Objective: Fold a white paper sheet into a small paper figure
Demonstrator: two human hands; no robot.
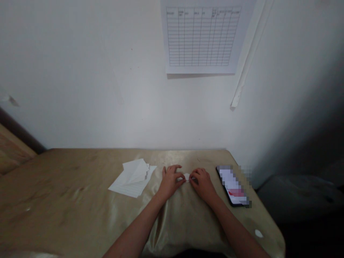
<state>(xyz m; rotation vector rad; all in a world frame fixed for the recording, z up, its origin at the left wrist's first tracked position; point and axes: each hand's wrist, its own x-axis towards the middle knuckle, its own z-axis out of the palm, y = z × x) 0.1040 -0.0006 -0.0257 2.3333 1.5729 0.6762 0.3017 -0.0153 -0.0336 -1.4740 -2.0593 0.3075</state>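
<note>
A small folded piece of white paper (pixel 186 177) lies on the tan cloth-covered table (pixel 67 193), pinched from both sides by my hands. My left hand (pixel 170 181) grips its left end with curled fingers. My right hand (pixel 202 182) holds its right end, fingers bent over it. Most of the small paper is hidden by my fingers.
A loose stack of lined white paper sheets (pixel 133 178) lies just left of my hands. A phone (pixel 232 185) with a lit screen rests to the right near the table edge. A printed grid chart (pixel 201 36) hangs on the white wall behind. A small white scrap (pixel 258 233) lies at the right front corner.
</note>
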